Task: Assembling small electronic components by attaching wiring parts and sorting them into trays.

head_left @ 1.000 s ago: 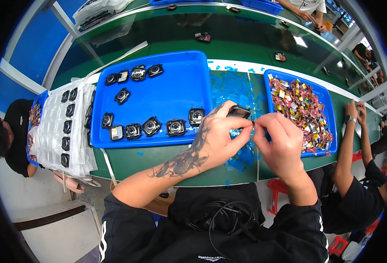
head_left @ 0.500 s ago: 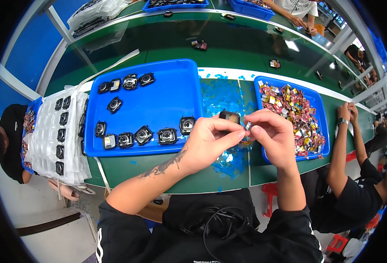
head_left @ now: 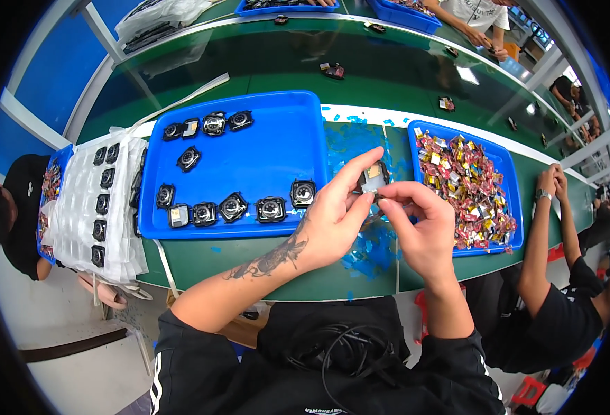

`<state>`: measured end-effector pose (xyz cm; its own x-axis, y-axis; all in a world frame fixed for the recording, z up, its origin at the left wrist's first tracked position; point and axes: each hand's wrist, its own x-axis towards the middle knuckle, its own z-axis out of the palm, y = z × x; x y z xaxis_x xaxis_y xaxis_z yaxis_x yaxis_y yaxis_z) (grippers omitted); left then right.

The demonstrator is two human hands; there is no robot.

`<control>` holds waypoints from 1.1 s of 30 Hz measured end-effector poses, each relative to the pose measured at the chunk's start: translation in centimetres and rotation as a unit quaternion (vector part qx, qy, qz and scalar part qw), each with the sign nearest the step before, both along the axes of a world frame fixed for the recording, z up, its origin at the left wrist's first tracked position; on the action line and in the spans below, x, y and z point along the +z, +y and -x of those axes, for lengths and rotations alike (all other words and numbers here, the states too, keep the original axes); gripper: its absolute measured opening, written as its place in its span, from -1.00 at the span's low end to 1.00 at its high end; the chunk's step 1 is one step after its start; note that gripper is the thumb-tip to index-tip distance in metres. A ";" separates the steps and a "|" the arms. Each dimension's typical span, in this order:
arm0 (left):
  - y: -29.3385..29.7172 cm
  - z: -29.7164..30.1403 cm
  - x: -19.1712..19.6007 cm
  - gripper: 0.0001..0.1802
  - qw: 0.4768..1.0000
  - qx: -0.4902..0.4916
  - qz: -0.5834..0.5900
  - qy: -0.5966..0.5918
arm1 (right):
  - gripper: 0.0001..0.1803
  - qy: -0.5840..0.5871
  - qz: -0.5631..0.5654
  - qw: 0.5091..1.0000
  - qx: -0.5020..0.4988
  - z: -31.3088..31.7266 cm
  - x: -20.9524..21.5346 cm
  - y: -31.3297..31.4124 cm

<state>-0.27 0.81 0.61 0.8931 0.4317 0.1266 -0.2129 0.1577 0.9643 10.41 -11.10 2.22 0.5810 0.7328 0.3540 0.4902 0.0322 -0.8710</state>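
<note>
My left hand (head_left: 334,220) holds a black, square watch case (head_left: 373,178) above the green table. Its index finger stretches along the left side of the case, and the thumb lies below. The open inside of the case faces up, with a pale grey area and a small tan patch. Closed in a pinch, my right hand (head_left: 426,228) has its thumb and index fingertips at the near edge of the case, by my left thumb. What they grip is mostly covered by the fingers. A blue tray (head_left: 250,155) to the left carries several black watch cases (head_left: 271,209).
Right of my hands stands a blue tray (head_left: 517,207) heaped with small silver, yellow and pink parts (head_left: 457,187). Blue film scraps (head_left: 367,259) litter the green table. White sheeting (head_left: 77,190) with more cases lies far left. A co-worker's forearms (head_left: 537,228) rest at the right.
My left index finger has straightened out along the watch case, which now sits closer to both thumbs. The small silver piece seen between my fingertips is now mostly hidden. The view has shifted slightly.
</note>
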 end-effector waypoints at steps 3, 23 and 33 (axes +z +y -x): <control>-0.3 0.1 -0.2 -0.36 0.999 0.008 -0.049 -0.020 | -0.88 -0.006 0.015 0.999 -0.040 0.1 0.5 0.2; -0.3 0.1 -0.3 -0.51 0.999 -0.042 -0.013 -0.021 | -0.92 -0.031 -0.001 0.999 -0.028 -0.2 1.1 0.9; -0.8 0.4 0.0 -0.53 0.999 -0.037 -0.030 -0.010 | -0.76 -0.051 0.044 0.996 -0.064 -0.6 1.6 0.4</control>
